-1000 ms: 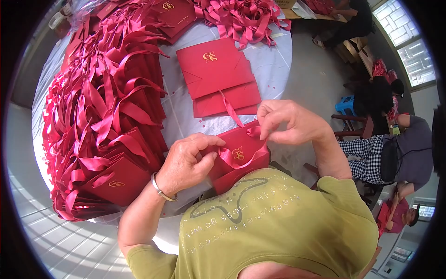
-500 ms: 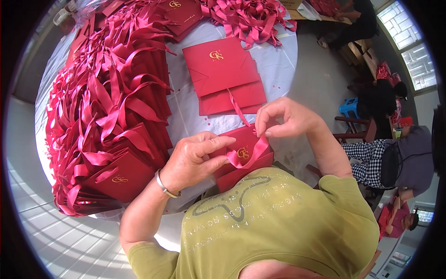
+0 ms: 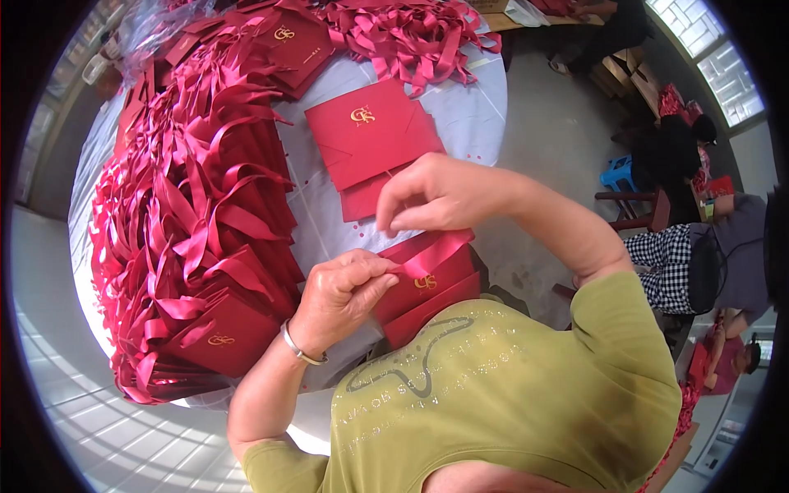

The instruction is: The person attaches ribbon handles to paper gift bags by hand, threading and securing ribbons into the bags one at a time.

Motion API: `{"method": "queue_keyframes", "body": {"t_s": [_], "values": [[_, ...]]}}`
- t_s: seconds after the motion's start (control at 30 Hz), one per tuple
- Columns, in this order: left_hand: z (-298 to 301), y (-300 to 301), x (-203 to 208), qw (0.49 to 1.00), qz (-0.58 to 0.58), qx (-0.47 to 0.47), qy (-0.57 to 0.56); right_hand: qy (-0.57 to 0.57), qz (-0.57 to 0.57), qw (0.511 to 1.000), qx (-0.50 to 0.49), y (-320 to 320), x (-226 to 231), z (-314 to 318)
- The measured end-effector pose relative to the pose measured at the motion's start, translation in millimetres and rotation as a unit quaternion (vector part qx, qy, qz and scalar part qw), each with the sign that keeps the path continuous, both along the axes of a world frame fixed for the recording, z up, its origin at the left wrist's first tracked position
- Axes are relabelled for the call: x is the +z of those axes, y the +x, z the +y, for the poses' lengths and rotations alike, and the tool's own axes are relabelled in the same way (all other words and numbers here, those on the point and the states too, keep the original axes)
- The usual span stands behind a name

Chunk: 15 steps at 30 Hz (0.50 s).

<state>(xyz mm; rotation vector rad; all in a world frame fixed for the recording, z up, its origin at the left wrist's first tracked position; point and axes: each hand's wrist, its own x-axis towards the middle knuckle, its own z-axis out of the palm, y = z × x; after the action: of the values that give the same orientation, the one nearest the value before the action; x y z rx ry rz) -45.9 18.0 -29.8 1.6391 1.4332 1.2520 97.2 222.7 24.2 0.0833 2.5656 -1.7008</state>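
Note:
A red paper gift bag (image 3: 453,276) with a gold emblem lies against my shirt at the table's near edge. A pinkish-red ribbon (image 3: 440,253) stretches across its top. My left hand (image 3: 343,297), a metal bangle on its wrist, pinches the ribbon's left end. Just above the bag, my right hand (image 3: 431,195) is closed with thumb and forefinger drawn together. Whether ribbon is caught between those fingers cannot be made out. Beyond the right hand lie several flat red bags (image 3: 362,140), partly covered by it.
A big heap of ribboned red bags (image 3: 197,205) fills the left of the white-covered round table (image 3: 485,107). Loose ribbons (image 3: 411,37) are piled at the far side. To the right are a blue stool (image 3: 618,173), a wooden chair (image 3: 657,209) and a person in checked trousers (image 3: 660,269).
My right hand has moved left and away from my body, over the flat bags' near edge. My left hand has shifted slightly nearer me, and the ribbon now spans the bag more tautly.

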Motion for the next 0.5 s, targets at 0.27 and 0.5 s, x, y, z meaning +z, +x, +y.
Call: {"method": "queue_keyframes", "body": {"t_s": [0.27, 0.5], "values": [[-3.9, 3.8, 3.5, 0.998, 0.053, 0.014, 0.034, -0.014, -0.235, 0.964, 0.127, -30.1, 7.4, -8.8], [-4.1, 11.0, 3.6, 0.991, 0.079, 0.046, 0.095, -0.099, -0.334, 0.935, 0.07, -37.6, 1.4, -14.1]]}}
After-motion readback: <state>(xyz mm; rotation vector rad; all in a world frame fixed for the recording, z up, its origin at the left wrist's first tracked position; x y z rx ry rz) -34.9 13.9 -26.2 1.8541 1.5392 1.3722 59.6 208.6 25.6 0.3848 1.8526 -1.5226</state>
